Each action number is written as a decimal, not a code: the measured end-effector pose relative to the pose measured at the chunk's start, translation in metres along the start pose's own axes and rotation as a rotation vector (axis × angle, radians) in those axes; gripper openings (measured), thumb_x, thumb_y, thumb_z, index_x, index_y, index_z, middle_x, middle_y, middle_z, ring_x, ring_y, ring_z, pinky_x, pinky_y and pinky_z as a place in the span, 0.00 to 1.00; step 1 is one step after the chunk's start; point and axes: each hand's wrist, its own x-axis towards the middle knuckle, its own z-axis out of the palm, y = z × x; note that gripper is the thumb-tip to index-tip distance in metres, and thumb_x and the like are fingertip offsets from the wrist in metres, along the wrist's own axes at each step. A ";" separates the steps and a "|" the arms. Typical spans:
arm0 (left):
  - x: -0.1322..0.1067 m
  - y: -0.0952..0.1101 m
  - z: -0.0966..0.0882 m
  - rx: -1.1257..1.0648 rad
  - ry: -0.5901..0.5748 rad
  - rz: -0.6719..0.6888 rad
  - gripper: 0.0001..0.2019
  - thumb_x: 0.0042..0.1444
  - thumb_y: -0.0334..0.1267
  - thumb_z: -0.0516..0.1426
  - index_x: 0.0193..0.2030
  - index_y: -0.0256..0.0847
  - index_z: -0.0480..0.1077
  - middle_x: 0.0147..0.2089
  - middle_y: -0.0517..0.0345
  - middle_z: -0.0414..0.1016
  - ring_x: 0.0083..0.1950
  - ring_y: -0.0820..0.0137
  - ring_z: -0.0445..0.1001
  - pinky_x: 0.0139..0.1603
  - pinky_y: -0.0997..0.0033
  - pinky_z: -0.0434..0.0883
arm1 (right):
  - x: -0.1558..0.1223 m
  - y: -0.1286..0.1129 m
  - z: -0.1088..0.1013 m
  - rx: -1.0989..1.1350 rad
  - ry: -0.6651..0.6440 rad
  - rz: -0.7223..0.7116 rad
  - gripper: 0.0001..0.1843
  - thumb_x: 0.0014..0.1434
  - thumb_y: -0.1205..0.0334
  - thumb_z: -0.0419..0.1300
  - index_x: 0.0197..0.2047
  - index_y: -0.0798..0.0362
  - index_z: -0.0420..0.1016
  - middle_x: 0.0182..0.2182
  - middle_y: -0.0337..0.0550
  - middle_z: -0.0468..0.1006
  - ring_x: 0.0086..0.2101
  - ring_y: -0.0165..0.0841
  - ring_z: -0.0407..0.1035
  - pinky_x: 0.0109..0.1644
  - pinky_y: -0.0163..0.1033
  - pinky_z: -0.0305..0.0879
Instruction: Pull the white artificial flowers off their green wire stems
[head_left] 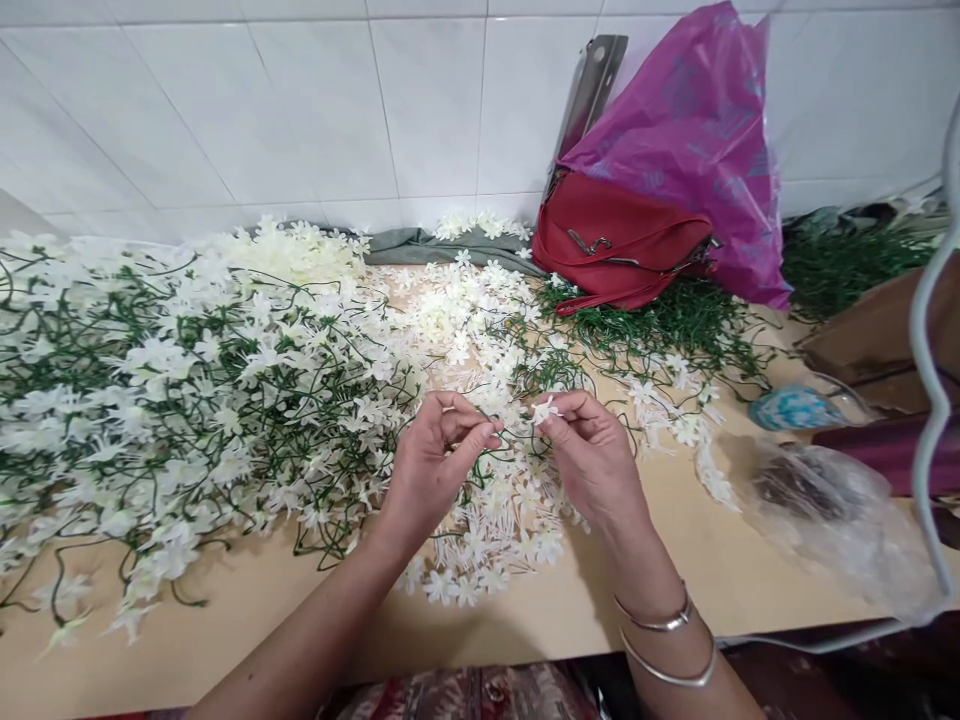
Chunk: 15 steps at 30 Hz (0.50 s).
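Note:
My right hand (596,460) pinches a small white artificial flower (545,410) between thumb and index finger. Facing it across a small gap, my left hand (435,465) is closed in a pinch, with a bit of thin green stem showing at the fingertips. Loose white blossoms (450,585) and pale thin pieces lie on the table beneath both hands. To the left spreads a large heap of white flowers on green stems (202,390). More loose white petals (450,310) are piled just beyond my hands.
A red handbag (622,235) and a purple plastic bag (697,130) lean near the tiled wall (435,100). Green stems (682,320) lie below them. At right are a clear plastic bag (840,510), a blue-white item (795,407) and a white cable (926,370) over the tan table (247,610).

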 end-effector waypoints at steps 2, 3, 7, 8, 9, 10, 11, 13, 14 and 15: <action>-0.004 0.002 -0.001 0.029 0.007 0.042 0.11 0.64 0.35 0.62 0.41 0.44 0.61 0.37 0.62 0.78 0.42 0.68 0.82 0.48 0.66 0.74 | -0.001 -0.002 0.001 0.025 -0.054 0.059 0.12 0.47 0.55 0.78 0.29 0.47 0.80 0.33 0.37 0.78 0.29 0.28 0.67 0.37 0.35 0.66; -0.005 0.004 -0.001 0.033 0.010 0.065 0.11 0.65 0.34 0.61 0.40 0.44 0.59 0.37 0.62 0.76 0.42 0.69 0.82 0.48 0.66 0.74 | -0.001 -0.003 0.002 0.036 -0.069 0.082 0.12 0.46 0.55 0.79 0.29 0.47 0.81 0.33 0.37 0.78 0.30 0.28 0.68 0.36 0.35 0.66; -0.007 0.016 0.001 -0.036 -0.005 0.049 0.06 0.67 0.32 0.55 0.42 0.44 0.59 0.39 0.63 0.72 0.36 0.73 0.78 0.42 0.69 0.72 | -0.002 -0.005 0.003 0.061 -0.072 0.123 0.15 0.44 0.53 0.80 0.29 0.47 0.81 0.34 0.38 0.79 0.31 0.30 0.68 0.36 0.35 0.67; -0.007 0.018 0.002 -0.064 -0.006 0.026 0.06 0.66 0.31 0.55 0.43 0.44 0.60 0.38 0.64 0.72 0.33 0.75 0.76 0.39 0.70 0.71 | -0.002 -0.006 0.003 0.059 -0.065 0.121 0.15 0.44 0.52 0.80 0.28 0.47 0.81 0.34 0.38 0.79 0.31 0.30 0.68 0.36 0.35 0.67; -0.006 0.019 0.003 -0.087 0.000 0.002 0.07 0.64 0.30 0.55 0.43 0.44 0.60 0.38 0.64 0.72 0.30 0.77 0.73 0.35 0.72 0.69 | -0.002 -0.006 0.003 0.057 -0.059 0.116 0.15 0.45 0.52 0.80 0.28 0.47 0.80 0.34 0.38 0.79 0.31 0.30 0.68 0.37 0.36 0.67; -0.006 0.020 0.003 -0.100 0.010 -0.017 0.08 0.62 0.28 0.56 0.43 0.43 0.61 0.38 0.64 0.72 0.27 0.78 0.69 0.32 0.74 0.67 | -0.002 -0.006 0.002 0.054 -0.054 0.107 0.14 0.45 0.53 0.79 0.29 0.47 0.80 0.33 0.38 0.79 0.30 0.30 0.67 0.37 0.36 0.67; -0.006 0.021 0.003 -0.104 0.019 -0.029 0.08 0.60 0.27 0.56 0.42 0.43 0.62 0.37 0.65 0.72 0.26 0.79 0.66 0.30 0.75 0.64 | -0.002 -0.005 0.002 0.047 -0.049 0.097 0.14 0.47 0.53 0.79 0.29 0.47 0.80 0.32 0.37 0.78 0.30 0.30 0.67 0.37 0.37 0.67; -0.006 0.021 0.003 -0.076 0.019 -0.038 0.07 0.60 0.27 0.56 0.41 0.43 0.66 0.35 0.64 0.72 0.28 0.78 0.65 0.29 0.76 0.63 | -0.002 -0.005 0.002 0.026 -0.039 0.082 0.13 0.48 0.53 0.77 0.29 0.47 0.79 0.31 0.37 0.78 0.30 0.31 0.67 0.38 0.38 0.67; -0.007 0.022 0.003 -0.050 0.004 -0.038 0.05 0.61 0.28 0.56 0.41 0.42 0.67 0.35 0.63 0.72 0.30 0.76 0.67 0.31 0.75 0.64 | -0.002 -0.005 0.002 0.012 -0.036 0.077 0.13 0.48 0.53 0.77 0.29 0.47 0.78 0.31 0.37 0.77 0.30 0.31 0.67 0.38 0.38 0.67; -0.007 0.022 0.002 -0.026 -0.021 -0.036 0.04 0.62 0.30 0.57 0.42 0.42 0.69 0.35 0.61 0.73 0.32 0.75 0.69 0.34 0.74 0.66 | -0.002 -0.005 0.002 -0.003 -0.034 0.075 0.14 0.48 0.52 0.77 0.29 0.47 0.78 0.31 0.38 0.78 0.30 0.32 0.67 0.38 0.39 0.67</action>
